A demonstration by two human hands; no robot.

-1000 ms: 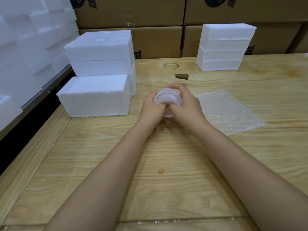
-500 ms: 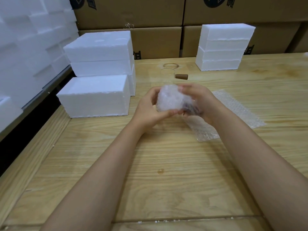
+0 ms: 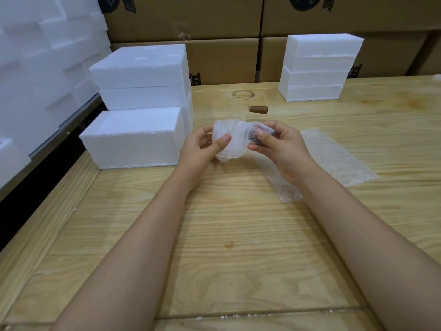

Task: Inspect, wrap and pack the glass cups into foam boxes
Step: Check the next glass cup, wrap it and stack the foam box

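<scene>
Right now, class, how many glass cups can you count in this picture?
2. One wrapped cup is held by the left hand and right hand; one bare cup with a brown handle stands on the table behind them. The foam boxes may hide more.

Bubble wrap (image 3: 232,139) hides most of the cup (image 3: 235,156).

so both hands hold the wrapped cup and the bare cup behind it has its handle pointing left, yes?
No: the head view shows the bare cup with its wooden handle pointing right. The left hand and right hand do hold the wrapped cup.
</scene>
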